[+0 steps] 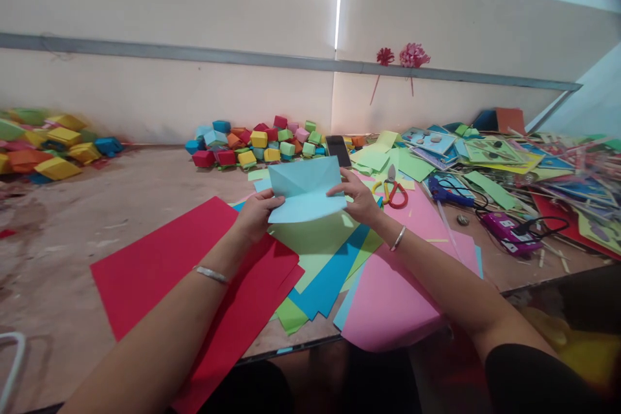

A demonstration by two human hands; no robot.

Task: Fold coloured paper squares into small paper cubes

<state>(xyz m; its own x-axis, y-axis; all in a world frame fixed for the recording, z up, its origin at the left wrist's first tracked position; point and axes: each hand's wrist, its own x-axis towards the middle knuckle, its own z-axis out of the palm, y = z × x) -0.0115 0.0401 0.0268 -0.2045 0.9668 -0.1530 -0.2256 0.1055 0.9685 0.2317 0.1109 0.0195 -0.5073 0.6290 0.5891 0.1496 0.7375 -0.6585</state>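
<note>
A sheet of light blue paper (305,191) was held up above the table (72,259) by both hands. The left hand (255,215) was closed on the sheet's lower left corner, with the fingers curled together behind the paper and the thumb in front. The right hand (356,199) was pinched on the right edge, thumb and fingers pressed together on the paper. Creases were seen across the sheet, and its upper part was tilted away from its lower part.

Directly beneath the blue paper, loose coloured sheets were spread: a large red sheet (165,265) to its lower left, a pink sheet (398,297) to its lower right, and green and darker blue sheets between them. Just behind the blue paper a black phone (338,150) was laid flat, and a pile of folded paper boxes (257,142) was heaped behind and to its left. Scissors with red and yellow handles (392,189) were found just to its right, close to the right hand. Further right a blue glue gun (449,194) and a purple power strip (509,233) were noted. A silver bangle was worn on each wrist.
</note>
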